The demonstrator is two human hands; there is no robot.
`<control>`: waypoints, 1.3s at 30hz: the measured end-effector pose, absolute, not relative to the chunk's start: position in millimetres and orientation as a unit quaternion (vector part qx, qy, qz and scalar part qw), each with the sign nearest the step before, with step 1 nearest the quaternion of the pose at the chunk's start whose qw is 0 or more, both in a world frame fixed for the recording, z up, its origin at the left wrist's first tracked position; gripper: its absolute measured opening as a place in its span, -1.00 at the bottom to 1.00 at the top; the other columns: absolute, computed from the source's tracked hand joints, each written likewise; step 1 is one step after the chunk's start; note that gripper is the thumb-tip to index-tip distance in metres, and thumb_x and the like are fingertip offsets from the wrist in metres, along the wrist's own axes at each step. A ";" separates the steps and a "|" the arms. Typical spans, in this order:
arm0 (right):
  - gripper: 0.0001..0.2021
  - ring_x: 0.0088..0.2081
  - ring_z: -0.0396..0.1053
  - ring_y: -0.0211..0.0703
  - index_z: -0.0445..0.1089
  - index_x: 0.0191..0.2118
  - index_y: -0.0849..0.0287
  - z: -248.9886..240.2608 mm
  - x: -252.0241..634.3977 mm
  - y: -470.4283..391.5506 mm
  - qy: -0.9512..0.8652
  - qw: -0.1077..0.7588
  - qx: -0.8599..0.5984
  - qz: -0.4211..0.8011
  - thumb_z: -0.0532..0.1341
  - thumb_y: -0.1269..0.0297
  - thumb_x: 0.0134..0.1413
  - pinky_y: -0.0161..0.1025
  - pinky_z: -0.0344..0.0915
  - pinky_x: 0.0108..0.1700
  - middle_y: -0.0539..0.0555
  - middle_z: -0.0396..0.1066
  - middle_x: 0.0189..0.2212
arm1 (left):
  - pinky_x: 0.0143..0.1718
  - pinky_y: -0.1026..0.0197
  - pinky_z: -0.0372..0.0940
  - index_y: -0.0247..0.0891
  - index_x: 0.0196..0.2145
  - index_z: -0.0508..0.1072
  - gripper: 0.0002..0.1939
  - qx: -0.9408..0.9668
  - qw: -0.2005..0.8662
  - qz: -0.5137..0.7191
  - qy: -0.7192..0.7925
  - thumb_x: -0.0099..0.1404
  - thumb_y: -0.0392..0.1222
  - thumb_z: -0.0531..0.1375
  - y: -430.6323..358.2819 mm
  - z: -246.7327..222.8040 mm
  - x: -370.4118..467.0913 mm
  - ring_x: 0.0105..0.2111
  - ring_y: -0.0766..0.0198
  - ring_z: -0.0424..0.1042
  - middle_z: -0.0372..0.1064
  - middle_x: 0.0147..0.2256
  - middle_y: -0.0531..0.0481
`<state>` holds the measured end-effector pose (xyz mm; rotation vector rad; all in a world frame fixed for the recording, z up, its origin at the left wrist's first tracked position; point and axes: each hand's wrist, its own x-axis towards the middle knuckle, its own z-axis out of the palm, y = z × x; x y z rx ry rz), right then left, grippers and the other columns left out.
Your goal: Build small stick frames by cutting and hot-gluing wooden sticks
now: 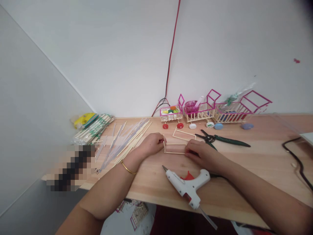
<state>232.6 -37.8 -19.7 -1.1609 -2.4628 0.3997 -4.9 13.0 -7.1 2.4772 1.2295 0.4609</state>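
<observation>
Frame (174,153) on table (146,176), just behind glue gun (186,186): L hand (152,143) pinches L end, fingertips approx. closed, R hand (204,155) closed on R end; caution, uneven press. betw. the 2 may skew it or pop 1 corner joint (165,152)

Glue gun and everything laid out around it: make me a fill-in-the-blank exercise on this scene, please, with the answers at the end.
The trigger of the white glue gun is coloured ____.
The left hand and the right hand hold a stick frame, and the gold bracelet is on the ____ wrist.
The cutters have dark ____ handles.
At the back stand ____ small stick carts with pinkish-purple rims.

Missing words: red; left; green; three.
</observation>
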 end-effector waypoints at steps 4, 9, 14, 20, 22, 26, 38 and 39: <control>-0.87 -0.34 0.27 -0.16 0.32 -0.40 0.17 -19.5 232.3 -38.2 -0.879 0.192 -0.412 0.144 0.06 0.35 0.11 -0.22 0.19 -0.29 0.08 0.32 -0.40 | -0.38 0.32 0.17 -0.30 -0.39 0.48 -0.86 0.873 0.160 0.167 0.429 0.11 -0.31 0.11 13.0 -7.4 -5.1 -0.41 0.32 0.32 0.37 -0.42 -0.03; -0.90 -0.34 0.26 -0.16 0.29 -0.40 0.17 -15.8 231.5 -40.3 -0.870 0.212 -0.418 0.154 0.07 0.38 0.09 -0.22 0.19 -0.30 0.09 0.31 -0.39 | -0.36 0.32 0.18 -0.32 -0.39 0.48 -0.85 0.861 0.199 0.193 0.427 0.11 -0.31 0.10 13.1 -7.0 -6.1 -0.41 0.33 0.32 0.38 -0.43 -0.01; -0.88 -0.36 0.24 -0.16 0.25 -0.42 0.16 -14.7 233.5 -40.2 -0.844 0.258 -0.445 0.154 0.03 0.40 0.09 -0.22 0.19 -0.32 0.08 0.30 -0.42 | -0.40 0.34 0.19 -0.33 -0.25 0.43 -0.78 0.797 0.296 0.259 0.459 0.16 -0.25 0.07 16.5 -11.6 -5.7 -0.44 0.37 0.32 0.39 -0.43 0.03; -0.90 -0.38 0.24 -0.16 0.25 -0.43 0.16 -19.0 235.0 -37.9 -0.850 0.247 -0.444 0.141 0.04 0.40 0.07 -0.23 0.17 -0.34 0.08 0.30 -0.42 | -0.55 0.38 0.12 -0.33 -0.27 0.40 -0.80 0.725 0.399 0.282 0.485 0.16 -0.22 0.07 20.4 -12.7 -9.0 -0.58 0.45 0.23 0.38 -0.44 0.03; -0.90 -0.37 0.24 -0.16 0.26 -0.42 0.16 -19.0 234.7 -38.3 -0.853 0.237 -0.443 0.139 0.05 0.40 0.06 -0.24 0.17 -0.33 0.08 0.29 -0.41 | -0.60 0.40 0.05 -0.34 -0.27 0.39 -0.79 0.710 0.437 0.268 0.483 0.14 -0.20 0.10 19.1 -7.9 -11.6 -0.63 0.50 0.14 0.33 -0.49 0.06; -0.90 -0.36 0.25 -0.16 0.28 -0.42 0.17 -17.2 232.7 -39.9 -0.860 0.219 -0.438 0.141 0.06 0.38 0.07 -0.23 0.17 -0.32 0.09 0.30 -0.40 | -0.54 0.41 0.09 -0.37 -0.30 0.39 -0.76 0.737 0.483 0.224 0.416 0.02 -0.26 0.21 14.3 4.4 -14.5 -0.55 0.50 0.17 0.26 -0.47 0.09; -0.79 -0.34 0.29 -0.16 0.36 -0.39 0.18 -14.3 231.8 -40.9 -0.863 0.250 -0.412 0.150 0.02 0.31 0.16 -0.23 0.21 -0.29 0.10 0.35 -0.41 | -0.52 0.39 0.10 -0.34 -0.39 0.42 -0.85 0.825 0.375 0.176 0.385 0.00 -0.29 0.20 14.2 -3.2 -14.9 -0.53 0.45 0.18 0.23 -0.51 0.10; -0.78 -0.34 0.29 -0.15 0.35 -0.39 0.18 -14.0 233.3 -39.7 -0.855 0.265 -0.421 0.143 0.01 0.30 0.17 -0.22 0.21 -0.29 0.10 0.36 -0.41 | -0.53 0.40 0.09 -0.34 -0.38 0.42 -0.84 0.828 0.368 0.173 0.386 0.00 -0.30 0.20 14.0 -3.2 -14.8 -0.54 0.45 0.18 0.23 -0.51 0.10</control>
